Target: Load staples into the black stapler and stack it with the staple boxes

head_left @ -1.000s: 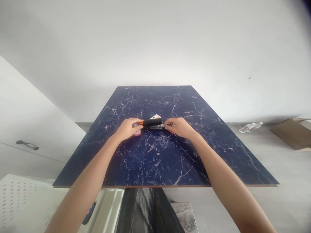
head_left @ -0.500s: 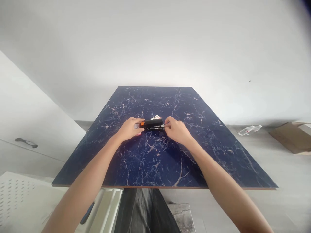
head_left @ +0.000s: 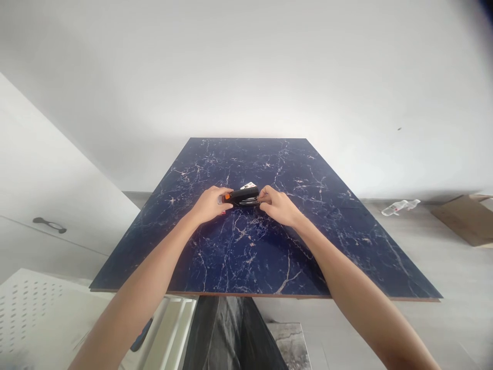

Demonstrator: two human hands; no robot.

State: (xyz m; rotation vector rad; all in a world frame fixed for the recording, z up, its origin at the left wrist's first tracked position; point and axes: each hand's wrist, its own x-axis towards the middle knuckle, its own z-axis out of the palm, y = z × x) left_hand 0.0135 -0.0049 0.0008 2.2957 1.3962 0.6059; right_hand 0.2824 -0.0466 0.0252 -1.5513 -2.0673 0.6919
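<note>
1. Black stapler (head_left: 250, 193): center of frame, on dark blue marbled table (head_left: 246, 267), lying roughly crosswise, right end slightly higher in frame; mouth gapes at right, metal strip visible inside.
2. Left hand (head_left: 208, 206): left of center, holding the stapler's left end, thumb on near side, fingers on far side; orange part (head_left: 227, 197) shows between them.
3. Right hand (head_left: 280, 206): right of center, thumb and fingers drawn narrow at the stapler's right end; can't tell what's pinched between them, too small.
4. White-and-red packet (head_left: 248, 185): just above the stapler in frame, partly hidden by it.
5. Small red item (head_left: 223, 212): by left thumb, mostly covered.
6. Clear plastic bottle (head_left: 398, 207): right side of frame, on floor, near cardboard box (head_left: 460, 218) at right edge.
7. Dark handle (head_left: 50, 224): left side, on white panel (head_left: 42, 180).
</note>
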